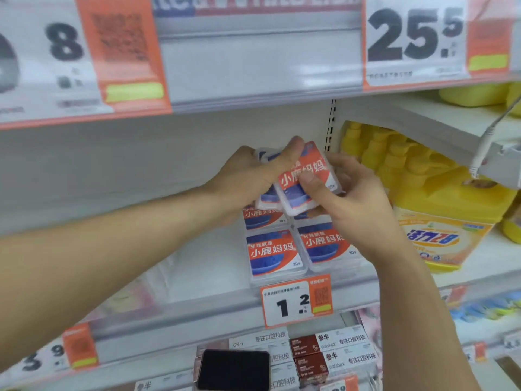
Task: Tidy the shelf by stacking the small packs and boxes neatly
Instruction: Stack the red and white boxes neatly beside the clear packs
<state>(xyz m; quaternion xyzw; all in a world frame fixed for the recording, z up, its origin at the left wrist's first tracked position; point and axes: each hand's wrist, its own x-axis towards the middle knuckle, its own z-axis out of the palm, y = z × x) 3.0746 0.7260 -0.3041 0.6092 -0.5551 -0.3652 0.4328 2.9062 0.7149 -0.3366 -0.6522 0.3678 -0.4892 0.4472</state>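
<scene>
I take the white price tag reading 1.2 (296, 301) on the shelf edge as my landmark. Well above it, both of my hands meet in front of the white back wall of the shelf. My left hand (248, 176) comes in from the left of the tag, its fingers curled over the top of a small clear pack (306, 179) with a red and blue label, and a second pack (267, 197) of the same kind shows under the palm, so this hand holds at least those two; how many more sit behind them I cannot tell. My right hand (352, 196) rises from the right of the tag, thumb pressed on the front label of the tilted pack and fingers wrapped behind it, so it grips that same pack. Directly above the tag, on the shelf board, stand the stacked packs (298, 249), two side by side in front with more behind and above them, just under my hands. To the right of the tag and higher up sits a yellow detergent box (442, 235). Below the tag, on the next shelf down, lies a black phone-like slab (234, 369) beside brown and white boxes (324, 354).
</scene>
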